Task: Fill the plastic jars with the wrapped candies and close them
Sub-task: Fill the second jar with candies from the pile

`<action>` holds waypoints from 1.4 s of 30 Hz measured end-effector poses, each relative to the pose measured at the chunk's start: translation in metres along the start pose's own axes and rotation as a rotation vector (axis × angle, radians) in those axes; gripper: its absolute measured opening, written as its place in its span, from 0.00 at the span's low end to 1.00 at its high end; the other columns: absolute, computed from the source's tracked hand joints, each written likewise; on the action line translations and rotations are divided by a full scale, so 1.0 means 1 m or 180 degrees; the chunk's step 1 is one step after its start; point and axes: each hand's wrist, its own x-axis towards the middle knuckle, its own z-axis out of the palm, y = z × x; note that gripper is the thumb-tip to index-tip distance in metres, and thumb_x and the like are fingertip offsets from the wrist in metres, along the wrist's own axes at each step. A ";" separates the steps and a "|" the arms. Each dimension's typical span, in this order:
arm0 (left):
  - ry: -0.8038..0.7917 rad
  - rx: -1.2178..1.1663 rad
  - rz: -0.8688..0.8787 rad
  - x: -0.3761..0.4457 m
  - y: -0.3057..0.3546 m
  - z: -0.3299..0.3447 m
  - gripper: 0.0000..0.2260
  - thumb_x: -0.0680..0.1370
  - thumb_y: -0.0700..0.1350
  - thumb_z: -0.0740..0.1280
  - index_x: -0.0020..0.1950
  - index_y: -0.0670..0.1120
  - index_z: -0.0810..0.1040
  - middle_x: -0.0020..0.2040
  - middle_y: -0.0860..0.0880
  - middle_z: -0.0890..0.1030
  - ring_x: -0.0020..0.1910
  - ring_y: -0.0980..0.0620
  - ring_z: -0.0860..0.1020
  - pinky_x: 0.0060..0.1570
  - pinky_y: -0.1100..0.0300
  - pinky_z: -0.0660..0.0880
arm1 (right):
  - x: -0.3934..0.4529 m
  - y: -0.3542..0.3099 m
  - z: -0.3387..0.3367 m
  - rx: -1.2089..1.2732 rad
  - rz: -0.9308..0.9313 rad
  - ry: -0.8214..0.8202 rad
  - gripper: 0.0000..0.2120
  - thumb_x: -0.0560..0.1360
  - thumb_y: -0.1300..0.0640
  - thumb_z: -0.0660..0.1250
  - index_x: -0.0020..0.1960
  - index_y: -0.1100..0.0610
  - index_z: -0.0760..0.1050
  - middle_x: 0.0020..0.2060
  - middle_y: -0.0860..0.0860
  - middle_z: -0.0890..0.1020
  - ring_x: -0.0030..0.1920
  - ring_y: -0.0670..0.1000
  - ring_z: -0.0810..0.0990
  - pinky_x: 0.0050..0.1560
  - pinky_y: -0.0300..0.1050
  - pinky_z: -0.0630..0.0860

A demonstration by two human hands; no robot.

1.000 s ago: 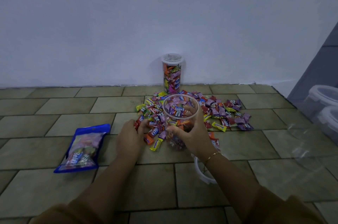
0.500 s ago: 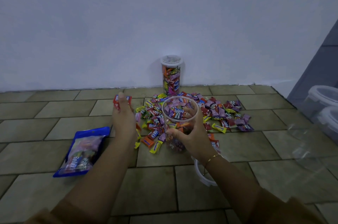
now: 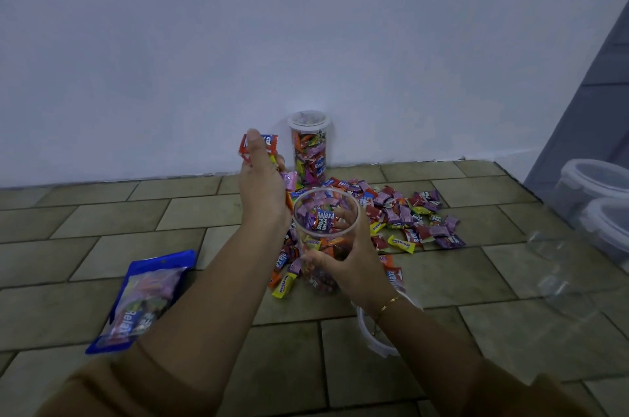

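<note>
My right hand (image 3: 354, 263) grips a clear open plastic jar (image 3: 325, 212), tilted toward me and partly filled with wrapped candies. My left hand (image 3: 260, 178) is raised just left of the jar's mouth and holds a handful of wrapped candies (image 3: 263, 143); a pink one hangs at the fingers by the rim. A loose pile of wrapped candies (image 3: 405, 215) lies on the tiled floor behind and right of the jar. A filled, lidded jar (image 3: 309, 147) stands against the wall. A white lid (image 3: 372, 335) lies on the floor under my right wrist.
A blue candy bag (image 3: 146, 297) lies on the floor at the left. At the right edge sit stacked lidded clear containers (image 3: 599, 198) and an empty clear jar (image 3: 561, 267) on its side. A white wall rises behind the tiles.
My left hand scooped candies from the pile, then rose and moved right to the jar's mouth. My right hand kept its grip on the jar.
</note>
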 end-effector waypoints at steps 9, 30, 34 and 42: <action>-0.0191 0.0091 -0.0001 -0.005 0.004 0.009 0.18 0.78 0.61 0.58 0.44 0.47 0.75 0.29 0.55 0.75 0.28 0.58 0.72 0.36 0.63 0.71 | -0.001 -0.002 0.001 -0.0005 0.0053 -0.0003 0.50 0.61 0.45 0.77 0.73 0.47 0.50 0.64 0.43 0.68 0.67 0.44 0.68 0.64 0.36 0.66; -0.1005 0.1159 0.0200 -0.022 -0.017 -0.012 0.05 0.78 0.49 0.65 0.45 0.50 0.78 0.43 0.44 0.83 0.43 0.48 0.83 0.42 0.53 0.81 | 0.000 -0.001 0.000 0.0107 -0.0060 0.0053 0.47 0.60 0.45 0.77 0.71 0.43 0.53 0.61 0.36 0.69 0.64 0.37 0.69 0.62 0.29 0.67; -0.1208 0.1149 0.0210 -0.025 -0.021 -0.017 0.05 0.79 0.42 0.63 0.49 0.50 0.78 0.44 0.47 0.83 0.49 0.48 0.82 0.53 0.47 0.79 | 0.000 0.001 0.001 0.0086 -0.0087 0.0040 0.46 0.62 0.49 0.79 0.70 0.42 0.53 0.62 0.38 0.69 0.65 0.39 0.69 0.65 0.37 0.67; -0.1287 0.0973 0.0171 -0.027 -0.024 -0.024 0.10 0.81 0.47 0.60 0.49 0.47 0.81 0.43 0.52 0.84 0.47 0.53 0.82 0.47 0.57 0.80 | 0.001 0.002 0.000 0.0117 -0.0118 0.0052 0.46 0.61 0.49 0.79 0.70 0.43 0.54 0.62 0.38 0.70 0.64 0.35 0.69 0.60 0.25 0.66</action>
